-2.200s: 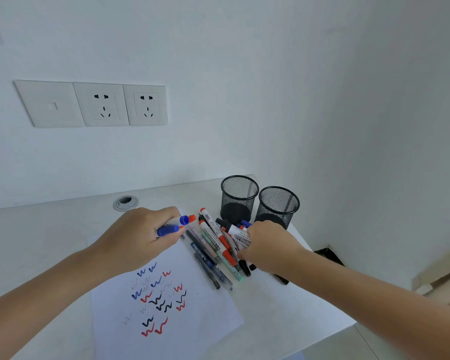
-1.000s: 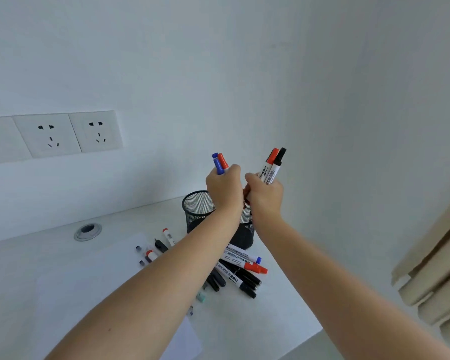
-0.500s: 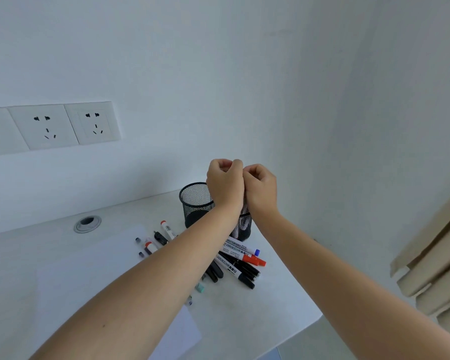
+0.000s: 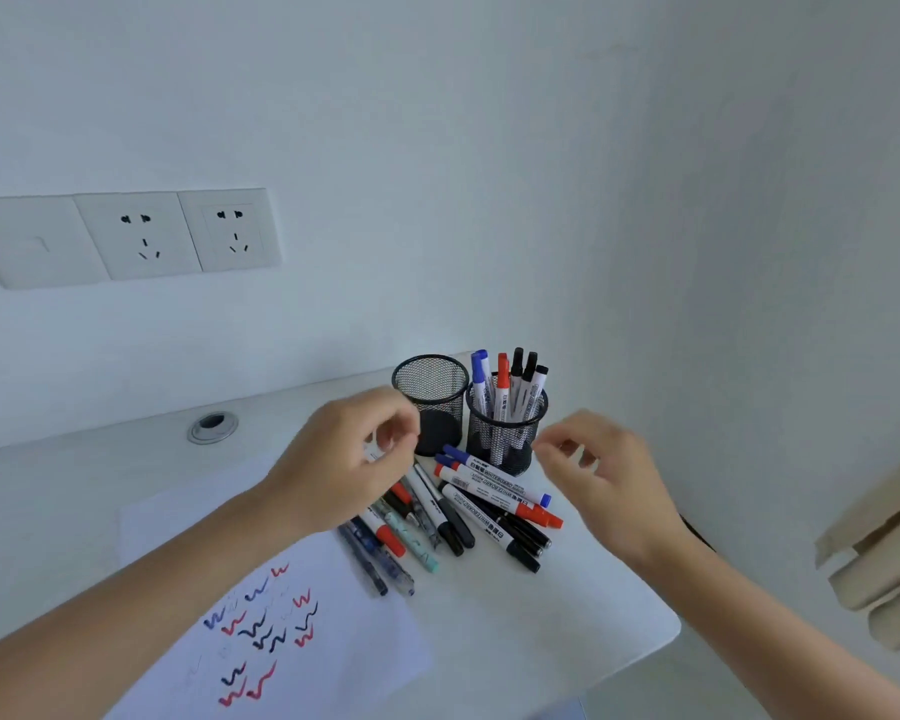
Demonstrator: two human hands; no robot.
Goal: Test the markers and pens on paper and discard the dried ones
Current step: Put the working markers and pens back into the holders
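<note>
Paper (image 4: 333,662) with red, blue and black squiggles lies nearest on the white table (image 4: 567,615), and a pile of pens and markers (image 4: 468,511) lies just past it at 1 o'clock. The left hand (image 4: 349,470) hangs over the pile's 10 o'clock side and the right hand (image 4: 598,475) at its 3 o'clock, both with fingers loosely bent and holding nothing. At 12 o'clock from the pile stand two black mesh cups side by side, the left cup (image 4: 430,402) and the right cup (image 4: 507,433), which holds blue, red and black standing markers (image 4: 504,387).
</note>
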